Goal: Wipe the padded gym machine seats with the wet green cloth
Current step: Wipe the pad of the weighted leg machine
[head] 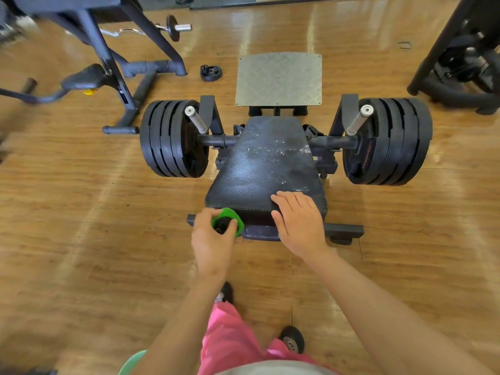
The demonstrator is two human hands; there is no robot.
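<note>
Head view: my left hand curled round green cloth, which is bunched; dark patch in its middle, cannot tell what. Cloth at near-left corner of padded seat, just off pad edge. My right hand flat, fingers straight, resting on near-right end. Seat long axis runs away from me toward footplate. Droplets lie ahead-right of cloth, so I judge next stroke goes forward-right.

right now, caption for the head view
Right hand rests on droplet-speckled black padded seat; left hand grips green black-centred object.
</note>
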